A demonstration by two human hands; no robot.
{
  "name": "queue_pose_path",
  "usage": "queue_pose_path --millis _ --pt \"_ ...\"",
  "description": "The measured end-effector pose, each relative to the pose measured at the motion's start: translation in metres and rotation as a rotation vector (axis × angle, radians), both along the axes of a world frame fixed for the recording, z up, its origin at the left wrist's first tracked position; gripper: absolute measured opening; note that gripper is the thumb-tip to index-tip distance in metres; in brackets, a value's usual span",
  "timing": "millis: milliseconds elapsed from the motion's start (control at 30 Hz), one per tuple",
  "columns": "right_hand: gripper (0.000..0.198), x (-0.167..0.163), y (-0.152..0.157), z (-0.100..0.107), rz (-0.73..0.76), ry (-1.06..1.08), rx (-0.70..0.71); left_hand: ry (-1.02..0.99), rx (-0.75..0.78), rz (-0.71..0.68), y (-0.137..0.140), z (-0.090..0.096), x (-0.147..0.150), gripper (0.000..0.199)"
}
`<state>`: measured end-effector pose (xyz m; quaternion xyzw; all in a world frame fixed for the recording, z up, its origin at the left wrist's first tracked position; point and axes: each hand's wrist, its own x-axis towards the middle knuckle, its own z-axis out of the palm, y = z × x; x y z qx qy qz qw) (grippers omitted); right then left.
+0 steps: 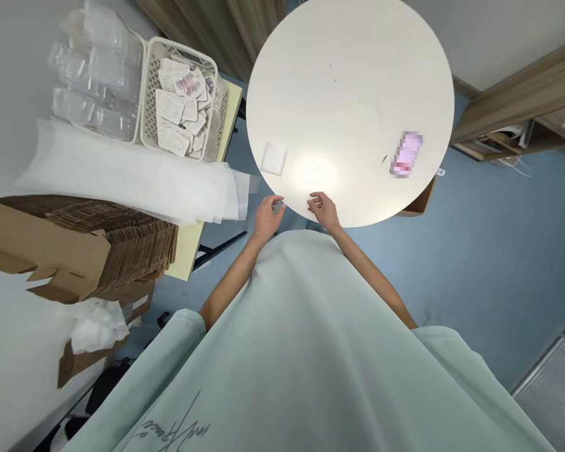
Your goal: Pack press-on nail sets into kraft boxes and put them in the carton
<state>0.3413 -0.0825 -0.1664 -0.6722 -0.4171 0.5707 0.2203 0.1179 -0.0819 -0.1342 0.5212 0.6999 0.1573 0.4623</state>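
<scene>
My left hand (269,216) hovers just off the near left edge of a round white table (348,94), its thumb and fingers apart with nothing in them. My right hand (324,210) is over the table's near edge, fingers loosely curled but apart, and I see nothing in it. Closest to my left hand lies a small white square packet (274,158), flat on the table; neither hand touches it. A pixelated pink and purple item (407,154) rests farther off on the right side of the table.
To the left, a side table (183,254) carries a white basket of small cards or packets (181,107), a basket of clear plastic boxes (98,72), white sheets (145,169) and a stack of folded cardboard boxes (132,251). A wooden shelf (522,94) stands at right.
</scene>
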Motion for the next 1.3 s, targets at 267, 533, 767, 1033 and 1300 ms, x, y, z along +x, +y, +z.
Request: queue_pose_path --millis 267,533,767,1033,1300 --pt "0.037 -0.067 -0.024 0.026 -0.066 -0.004 0.057 -0.079 0.184 0.106 -0.024 0.042 -0.088 0.023" --pt "0.050 -0.179 -0.033 0.060 0.118 0.063 0.172 0.098 0.374 0.416 -0.091 0.074 -0.261 0.026" --pt "0.048 -0.279 -0.034 0.099 0.398 0.070 0.284 0.439 0.282 0.510 -0.141 0.074 -0.395 0.034" --pt "0.040 -0.350 -0.033 0.121 0.654 0.057 0.343 0.421 0.209 0.423 -0.150 0.041 -0.423 0.033" --pt "0.040 -0.416 -0.029 0.125 1.005 -0.154 0.439 0.469 0.241 0.428 -0.146 0.038 -0.424 0.036"
